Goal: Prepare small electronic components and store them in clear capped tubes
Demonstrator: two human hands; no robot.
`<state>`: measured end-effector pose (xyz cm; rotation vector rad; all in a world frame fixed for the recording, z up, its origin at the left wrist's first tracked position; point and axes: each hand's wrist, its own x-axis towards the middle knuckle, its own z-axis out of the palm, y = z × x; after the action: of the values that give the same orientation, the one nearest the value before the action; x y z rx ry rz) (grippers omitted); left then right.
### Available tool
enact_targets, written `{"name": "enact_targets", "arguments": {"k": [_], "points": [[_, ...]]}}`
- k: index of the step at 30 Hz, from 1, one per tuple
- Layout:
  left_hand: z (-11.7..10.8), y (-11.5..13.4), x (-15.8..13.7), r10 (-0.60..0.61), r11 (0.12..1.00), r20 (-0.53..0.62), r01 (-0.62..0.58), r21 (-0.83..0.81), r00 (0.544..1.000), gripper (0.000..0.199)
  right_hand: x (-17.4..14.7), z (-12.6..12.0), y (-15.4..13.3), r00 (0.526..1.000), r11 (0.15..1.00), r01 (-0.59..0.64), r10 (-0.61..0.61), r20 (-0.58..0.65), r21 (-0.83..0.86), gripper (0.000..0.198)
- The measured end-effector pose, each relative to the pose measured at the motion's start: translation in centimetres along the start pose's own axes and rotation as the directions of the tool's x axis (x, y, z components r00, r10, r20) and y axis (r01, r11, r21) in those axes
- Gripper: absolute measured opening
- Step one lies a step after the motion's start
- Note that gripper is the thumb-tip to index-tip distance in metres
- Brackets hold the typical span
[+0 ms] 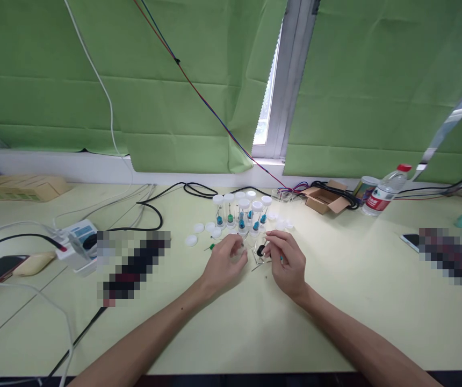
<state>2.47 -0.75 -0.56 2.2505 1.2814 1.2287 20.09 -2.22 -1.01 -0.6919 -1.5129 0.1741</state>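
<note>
Green blinds hung across the window behind the pale yellow table, which ran the whole width of the view. A flat cardboard carton lay at the table's far left, and a clear plastic bottle with a red cap leaned at the back right. Left of the bottle sat an open cardboard box, with black cable looped over and behind it.

Both of the person's hands were near the middle of the table. The left hand was curled, thumb and fingers partly apart; whether its grip had hold of anything could not be told. The right hand had its fingers drawn in towards the thumb, its grip nearly closed — what lay within it, if anything, was hidden by the fingers.

Just beyond the hands stood a cluster of clear vials, upright and white-capped, with blue or green pieces on thin stems inside. Loose white lids lay flat to the left of the cluster, others to its right. Between the hands was a small black piece — close to the right fingertips — and a tiny green piece lay just beside the left hand.
</note>
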Motion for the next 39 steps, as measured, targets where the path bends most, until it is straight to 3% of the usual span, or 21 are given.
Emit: {"name": "enact_targets", "arguments": {"k": [9,14,23,39], "points": [[-0.3,0.2,0.0,-0.014,0.998,0.186,0.001,0.07,0.982,0.014,-0.2,0.2,-0.3,1.0,0.999,0.019,-0.018,-0.008,0.034,0.032],[-0.4,0.4,0.0,-0.014,0.996,0.217,-0.006,0.09,0.976,0.015,-0.5,0.1,-0.3,1.0,0.999,0.01,-0.01,0.006,0.038,0.03],[-0.7,0.5,0.0,0.015,0.99,0.281,-0.054,0.132,0.959,0.014,-1.0,0.4,-0.3,0.993,0.987,-0.115,0.117,-0.015,0.112,0.018],[-0.5,0.5,-0.4,0.054,0.985,0.319,-0.103,0.141,0.946,0.022,-0.9,0.5,-0.6,0.984,0.978,-0.176,0.178,-0.011,0.111,0.015]]}}
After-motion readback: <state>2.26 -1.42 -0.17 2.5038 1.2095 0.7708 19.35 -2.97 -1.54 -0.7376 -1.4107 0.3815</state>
